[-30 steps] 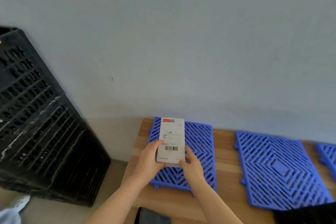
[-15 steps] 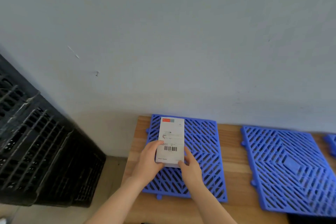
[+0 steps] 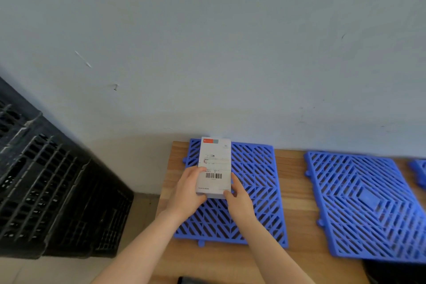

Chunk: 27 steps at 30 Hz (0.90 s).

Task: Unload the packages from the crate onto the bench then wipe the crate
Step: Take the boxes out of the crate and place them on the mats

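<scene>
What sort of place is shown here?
Probably a storeroom or a packing area. Stacked black plastic crates stand on the floor, blue grid mats lie on a wooden bench by a bare wall, and the left hand and right hand hold a package with a barcode label.

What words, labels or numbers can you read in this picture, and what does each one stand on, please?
Nothing can be quoted with confidence.
White package, gripped by the left hand and right hand: red and teal header, lettering blurred.
Barcode: bars visible, digits beneath too small.
Bold line at its lower left: capitals, blurred.
Blue mats, black crates: no text seen.
</scene>
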### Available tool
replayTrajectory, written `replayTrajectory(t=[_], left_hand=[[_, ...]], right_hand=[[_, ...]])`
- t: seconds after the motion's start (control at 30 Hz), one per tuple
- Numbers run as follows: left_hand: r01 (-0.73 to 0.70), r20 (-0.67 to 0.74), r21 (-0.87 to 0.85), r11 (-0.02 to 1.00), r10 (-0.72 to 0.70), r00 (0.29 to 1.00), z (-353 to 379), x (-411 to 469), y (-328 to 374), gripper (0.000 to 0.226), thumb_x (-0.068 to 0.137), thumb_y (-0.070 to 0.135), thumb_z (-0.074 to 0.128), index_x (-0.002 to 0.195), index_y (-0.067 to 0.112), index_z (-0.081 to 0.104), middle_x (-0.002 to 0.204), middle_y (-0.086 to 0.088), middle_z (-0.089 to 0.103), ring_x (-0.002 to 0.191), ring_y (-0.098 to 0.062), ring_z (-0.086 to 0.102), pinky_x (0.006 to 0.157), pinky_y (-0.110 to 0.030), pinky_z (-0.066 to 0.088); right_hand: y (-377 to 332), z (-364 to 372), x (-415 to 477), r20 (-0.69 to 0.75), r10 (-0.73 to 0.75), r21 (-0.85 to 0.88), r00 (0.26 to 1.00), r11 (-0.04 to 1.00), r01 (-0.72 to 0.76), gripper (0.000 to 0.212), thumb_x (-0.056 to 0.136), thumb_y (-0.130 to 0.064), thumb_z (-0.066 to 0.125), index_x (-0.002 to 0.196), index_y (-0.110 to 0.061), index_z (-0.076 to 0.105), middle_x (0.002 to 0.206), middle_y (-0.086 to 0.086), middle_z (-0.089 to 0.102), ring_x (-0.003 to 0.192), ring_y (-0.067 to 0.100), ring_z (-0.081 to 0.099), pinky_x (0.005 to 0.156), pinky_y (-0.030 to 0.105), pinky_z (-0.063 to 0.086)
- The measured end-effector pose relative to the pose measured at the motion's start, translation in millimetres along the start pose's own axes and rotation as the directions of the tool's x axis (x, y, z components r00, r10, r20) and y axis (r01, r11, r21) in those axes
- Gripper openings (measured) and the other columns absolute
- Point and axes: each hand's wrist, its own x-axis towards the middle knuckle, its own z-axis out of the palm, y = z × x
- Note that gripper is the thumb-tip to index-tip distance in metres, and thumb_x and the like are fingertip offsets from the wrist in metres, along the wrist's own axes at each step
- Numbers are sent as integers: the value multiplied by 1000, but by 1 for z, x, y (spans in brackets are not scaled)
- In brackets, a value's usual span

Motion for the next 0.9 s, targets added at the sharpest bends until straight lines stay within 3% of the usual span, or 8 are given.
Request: replayTrajectory(t=[0.17,0.23,0.3,0.37,0.43,0.5,0.7,0.9], left_hand=[[7,-61,44,999,-5,998,-12,-7,20,73,77,5,76,141,16,45,140,3,38,128,-13,42,103,-19,37],[-17,-129,37,999,22,991,-18,-8,36,70,74,4,79,136,18,52,135,3,42,125,-14,45,105,-25,40],[-54,-183,29,998,58,981,-25,-11,59,63,74,6,80,131,19,56,130,4,46,117,-9,47,101,-21,40],[-89,-226,54,995,99,969,-30,-15,86,54,78,12,78,127,21,58,126,5,49,110,-6,48,94,-17,35],[-133,-248,59,989,144,958,-32,-22,116,47,81,15,74,125,23,59,123,5,51,112,-10,52,90,-20,39],[-207,-250,7,978,202,947,-32,-32,150,42,85,14,71,125,22,58,123,4,51,112,-13,55,92,-30,48],[-392,-347,-11,920,364,864,-5,-81,275,35,87,18,69,120,23,60,114,5,57,96,-10,59,84,-35,54],[-546,-342,-69,835,494,799,76,-158,401,29,86,18,69,114,22,61,106,4,60,88,-12,61,80,-37,55]], right_hand=[[-9,-19,-11,-31,-48,-33,998,998,47,57,101,-19,41,151,-33,18,143,1,45,60,4,48,47,17,41],[-17,-34,-17,-58,-85,-55,995,995,82,57,101,-21,42,151,-34,19,145,-1,42,56,4,46,47,18,42],[-28,-55,-27,-87,-120,-63,989,991,115,56,100,-22,44,150,-35,22,142,-2,44,57,7,51,45,18,42],[-37,-78,-41,-130,-181,-80,975,982,172,54,100,-24,44,149,-35,25,136,0,45,79,11,61,57,18,48],[-45,-105,-58,-187,-268,-127,945,961,247,52,99,-27,46,148,-34,29,145,2,36,118,22,52,89,33,50],[-55,-137,-80,-230,-336,-155,914,939,306,50,98,-27,47,146,-33,33,147,2,34,125,26,46,102,42,43],[-65,-255,-175,-376,-532,-250,759,847,470,43,98,-23,49,141,-28,42,142,-1,36,125,19,44,104,36,39],[-4,-379,-283,-476,-545,-319,691,839,442,38,99,-27,47,137,-26,46,144,-3,33,124,17,44,100,31,41]])
